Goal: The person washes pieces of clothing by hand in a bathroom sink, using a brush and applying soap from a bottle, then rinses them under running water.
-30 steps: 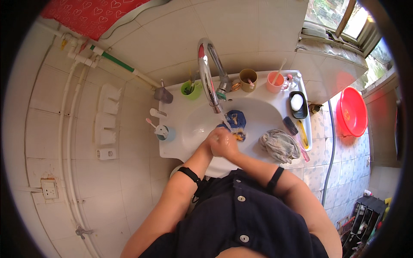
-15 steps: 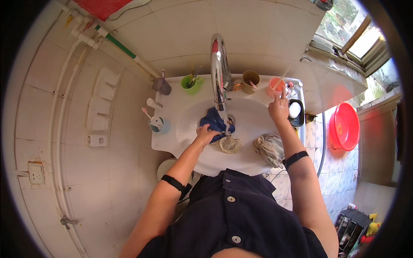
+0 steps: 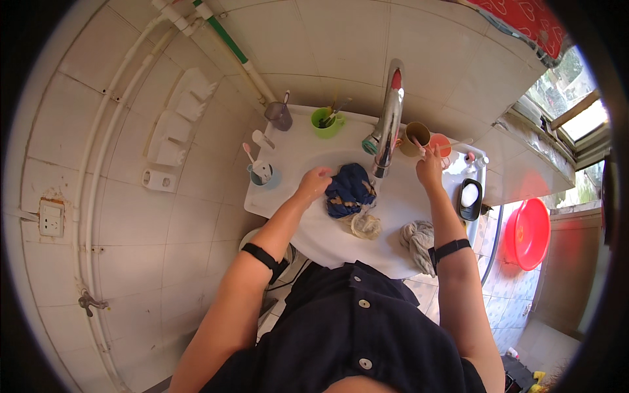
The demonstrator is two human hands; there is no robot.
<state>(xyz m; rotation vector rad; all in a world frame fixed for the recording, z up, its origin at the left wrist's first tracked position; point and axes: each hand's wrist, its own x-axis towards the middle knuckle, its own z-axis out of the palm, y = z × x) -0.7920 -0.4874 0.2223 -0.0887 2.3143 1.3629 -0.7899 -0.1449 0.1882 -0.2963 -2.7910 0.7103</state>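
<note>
My left hand (image 3: 317, 183) is beside the left edge of a wet, crumpled dark blue cloth (image 3: 351, 188) in the white washbasin (image 3: 308, 226). It is off the cloth, holding nothing, with its fingers loosely bent. At the back right of the basin, my right hand (image 3: 429, 169) has its fingers closed at the near side of a pink cup (image 3: 441, 144), close against a brown cup (image 3: 415, 131). A pale toothbrush leans out of the pink cup. A beige net-like cloth (image 3: 365, 226) lies at the blue cloth's near end. A grey bunched cloth (image 3: 418, 242) rests on the basin's near right.
The chrome faucet (image 3: 392, 114) arches over the basin. A green cup (image 3: 326, 123), a purple cup (image 3: 278, 115) and a blue cup (image 3: 261, 173) with brushes stand along the left and back. A black soap dish (image 3: 470, 208) sits at the right; beyond is a red basin (image 3: 528, 232).
My left hand has let go of the blue cloth and drawn back left. The pink cup has shifted left toward the brown cup with my right hand at it. The view has turned.
</note>
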